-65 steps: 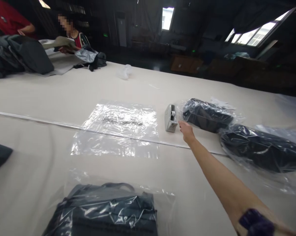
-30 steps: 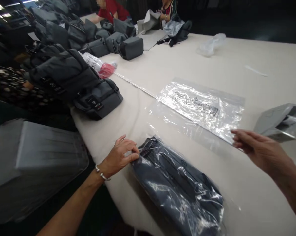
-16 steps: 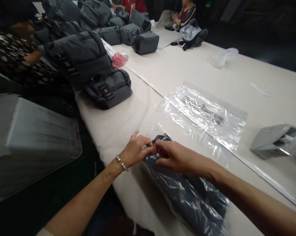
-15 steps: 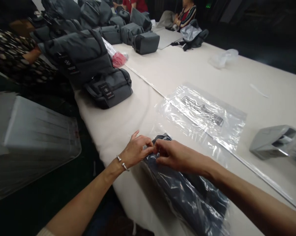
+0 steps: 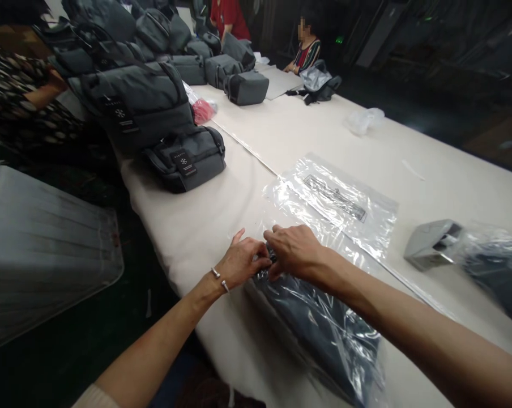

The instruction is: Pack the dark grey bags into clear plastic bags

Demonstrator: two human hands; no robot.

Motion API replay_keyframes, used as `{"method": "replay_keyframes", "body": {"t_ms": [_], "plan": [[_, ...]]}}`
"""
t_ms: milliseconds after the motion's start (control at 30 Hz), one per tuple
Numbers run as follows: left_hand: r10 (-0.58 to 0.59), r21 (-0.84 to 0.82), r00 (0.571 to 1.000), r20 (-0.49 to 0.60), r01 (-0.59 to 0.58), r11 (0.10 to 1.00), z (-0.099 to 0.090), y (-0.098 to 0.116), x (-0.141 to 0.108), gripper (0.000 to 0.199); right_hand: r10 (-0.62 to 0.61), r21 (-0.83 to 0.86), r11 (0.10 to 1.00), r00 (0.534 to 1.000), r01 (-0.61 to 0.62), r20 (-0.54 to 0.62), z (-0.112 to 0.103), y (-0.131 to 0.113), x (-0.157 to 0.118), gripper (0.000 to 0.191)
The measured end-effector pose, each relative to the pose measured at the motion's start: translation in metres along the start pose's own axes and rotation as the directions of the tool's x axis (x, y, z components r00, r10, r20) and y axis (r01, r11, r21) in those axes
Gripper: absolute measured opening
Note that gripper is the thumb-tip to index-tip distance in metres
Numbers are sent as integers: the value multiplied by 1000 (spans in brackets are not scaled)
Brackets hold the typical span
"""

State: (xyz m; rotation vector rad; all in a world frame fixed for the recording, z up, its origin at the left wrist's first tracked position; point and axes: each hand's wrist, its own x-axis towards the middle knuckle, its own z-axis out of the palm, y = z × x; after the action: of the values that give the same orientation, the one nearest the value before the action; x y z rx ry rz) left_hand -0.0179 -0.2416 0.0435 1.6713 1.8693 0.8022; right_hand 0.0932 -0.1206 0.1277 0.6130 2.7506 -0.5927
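The left grip (image 5: 243, 262) has thumb and forefinger bent together, pinching the clear wrap (image 5: 267, 273) at the far end of a dark bag (image 5: 319, 326). The right grip (image 5: 296, 248) is bent over the same end, fingertips turned down; whether they pinch is hidden. The bag lies below and to the right of both, partly crossed by the right forearm (image 5: 379, 300).

Just beyond the right grip a flat plastic sheet (image 5: 349, 190) with a printed panel is spread out. Farther to its right stand a grey tape dispenser (image 5: 430, 243) and, beside that, another wrapped dark bundle (image 5: 500, 277). Beyond and left of the left grip sits a tagged grey bag (image 5: 203, 156), with a heap of grey bags (image 5: 132, 93) behind it and a pink packet (image 5: 203, 111) past it. Well beyond the right grip lie a white strip (image 5: 412, 170) and crumpled plastic (image 5: 366, 120).

The pale surface (image 5: 319, 133) carries a thin line running diagonally past the grips. Left of them, lower than its edge, stands a grey bin (image 5: 47, 243). A patterned sleeve (image 5: 9, 85) shows behind the bin; a person in red (image 5: 230, 22) and one in stripes (image 5: 307, 54) are at the far end, before a dark room (image 5: 443, 62).
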Motion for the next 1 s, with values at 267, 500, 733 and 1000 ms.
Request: {"method": "replay_keyframes", "body": {"t_ms": [267, 500, 733, 1000], "plan": [[62, -84, 995, 76, -56, 995, -3, -8, 9, 8, 139, 95, 987, 988, -133, -62, 19, 40, -24, 120], [67, -168, 982, 179, -36, 985, -7, -23, 20, 5, 247, 323, 923, 966, -210, -77, 32, 37, -34, 110], [64, -263, 988, 139, -25, 965, -30, -60, 37, 25, 509, 592, 727, 851, -347, -127, 33, 37, -68, 96], [-161, -230, 956, 246, 219, 948, 12, -155, 31, 46, 989, 978, 41, 145, -206, -11, 152, 46, -218, 75]]}}
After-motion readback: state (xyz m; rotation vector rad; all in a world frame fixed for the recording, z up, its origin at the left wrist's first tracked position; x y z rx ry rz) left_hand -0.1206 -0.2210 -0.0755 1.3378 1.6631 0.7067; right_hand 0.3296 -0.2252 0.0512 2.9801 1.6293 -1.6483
